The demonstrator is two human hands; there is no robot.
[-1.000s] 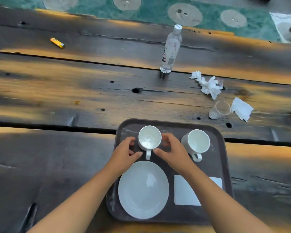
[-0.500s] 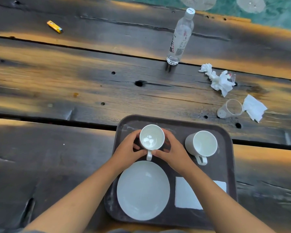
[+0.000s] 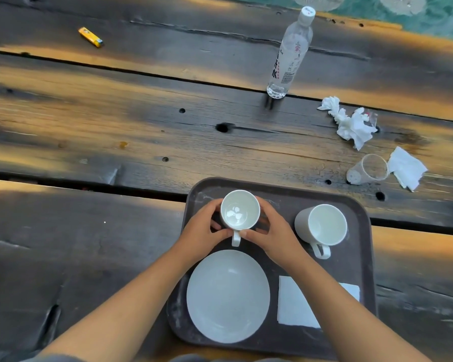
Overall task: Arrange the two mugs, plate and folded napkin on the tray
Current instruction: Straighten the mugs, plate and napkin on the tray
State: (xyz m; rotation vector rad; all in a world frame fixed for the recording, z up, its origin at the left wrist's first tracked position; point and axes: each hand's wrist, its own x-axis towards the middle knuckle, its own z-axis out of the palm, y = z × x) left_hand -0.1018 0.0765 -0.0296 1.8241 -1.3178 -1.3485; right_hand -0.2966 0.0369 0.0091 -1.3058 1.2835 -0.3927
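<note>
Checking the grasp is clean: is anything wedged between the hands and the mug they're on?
Nothing visible. The left hand and right hand curl directly round the mug at the far left of the tray; the plate lies nearer the person, the second mug to the right, neither in between.

napkin (image 3: 293, 301) mid hidden from me under right forearm (image 3: 338, 296), left mug (image 3: 239, 209) lower wall behind left hand (image 3: 202, 231) & right hand (image 3: 270, 231), bottle (image 3: 290, 53) label txt too small

You can read one label only: on the water bottle (image 3: 289, 54), upper right of centre, vertical dark characters ending "开水"; its small print is illegible.
</note>
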